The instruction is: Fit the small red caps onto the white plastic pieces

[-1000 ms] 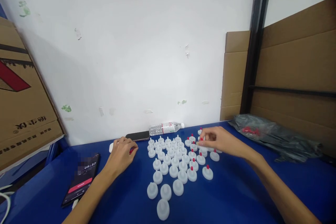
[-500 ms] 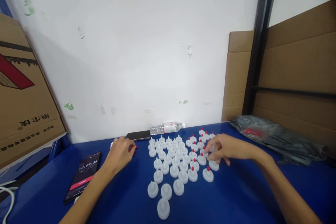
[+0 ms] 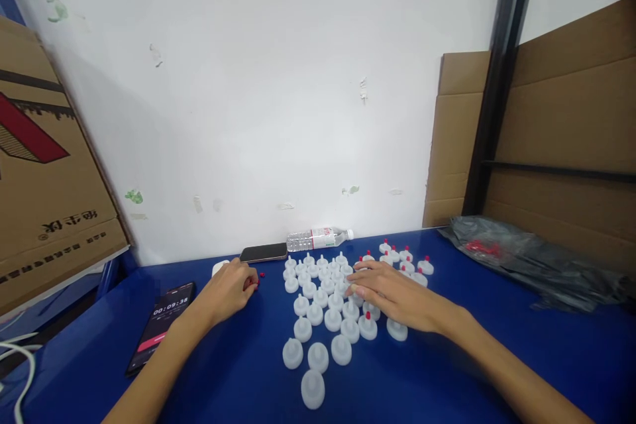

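We curl our left hand beside small red tips on the blue table; our right hand, fingers partly spread, is over the clustered white lids. We cannot tell whether either grip holds anything.

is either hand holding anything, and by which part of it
It cannot be told: the left hand curls by small red plastic tips, the right hand is over round white plastic nozzle caps, and neither grip shows.

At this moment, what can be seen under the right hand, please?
White caps stick out, partly covered, from beneath the right hand on its near side; others with red tips show just beyond it. Whatever is fully covered cannot be seen.
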`<state>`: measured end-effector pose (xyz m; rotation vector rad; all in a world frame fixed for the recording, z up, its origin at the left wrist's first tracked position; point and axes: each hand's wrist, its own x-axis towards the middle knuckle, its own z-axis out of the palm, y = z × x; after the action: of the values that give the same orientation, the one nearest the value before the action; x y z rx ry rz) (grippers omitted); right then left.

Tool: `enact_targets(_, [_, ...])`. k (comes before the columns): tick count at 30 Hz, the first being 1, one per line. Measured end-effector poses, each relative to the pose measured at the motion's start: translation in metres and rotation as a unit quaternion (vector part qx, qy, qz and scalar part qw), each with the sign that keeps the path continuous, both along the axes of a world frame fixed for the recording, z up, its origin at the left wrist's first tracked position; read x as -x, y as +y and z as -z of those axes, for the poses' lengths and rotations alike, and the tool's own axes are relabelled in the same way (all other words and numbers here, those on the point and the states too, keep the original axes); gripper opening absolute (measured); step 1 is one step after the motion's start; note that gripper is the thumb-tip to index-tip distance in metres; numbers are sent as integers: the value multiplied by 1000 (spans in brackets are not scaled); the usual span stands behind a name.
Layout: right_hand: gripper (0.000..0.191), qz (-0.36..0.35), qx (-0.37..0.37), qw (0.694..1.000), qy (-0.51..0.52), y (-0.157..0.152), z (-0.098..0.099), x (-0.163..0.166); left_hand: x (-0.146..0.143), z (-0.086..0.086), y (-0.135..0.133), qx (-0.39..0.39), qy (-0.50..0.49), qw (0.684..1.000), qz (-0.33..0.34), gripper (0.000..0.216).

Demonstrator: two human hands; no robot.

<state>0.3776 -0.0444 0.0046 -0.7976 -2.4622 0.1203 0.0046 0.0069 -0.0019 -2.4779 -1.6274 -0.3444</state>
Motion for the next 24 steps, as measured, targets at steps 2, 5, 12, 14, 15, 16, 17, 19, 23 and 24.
enact_targets(2, [37,0,2,1000,-5,0,2,2,1,1,0,1,-3,1000,1,17])
enact_targets(5, [38,20,15,999,-20,1,6,4,0,3,0,17,-22,1000,-7,14])
enact_targets(12, [36,71,7,997,-4,5,6,-5,-16,1,-7,31,-24,999,8,14])
enact_targets(14, [37,80,14,997,-19,6,8,-7,-22,-1,-9,19,-21,1000,9,14])
enact_targets(15, [38,76,18,997,-26,6,10,-8,-24,-1,-10,13,-23,1000,8,14])
enact_targets(16, [38,70,20,997,-29,7,12,-8,-26,-2,-11,8,-28,1000,7,14])
enact_targets(17, [38,63,20,997,-28,8,15,-8,-28,-2,-11,4,-36,999,8,14])
enact_targets(19, [38,53,10,998,-18,10,17,-8,-30,-1,-12,-1,-54,998,16,14])
enact_targets(23, [35,53,-33,998,11,10,13,-6,-37,1,-18,-10,-80,995,51,12])
enact_targets(24, [33,57,-45,997,23,10,10,-5,-40,1,-20,-14,-87,994,61,12])
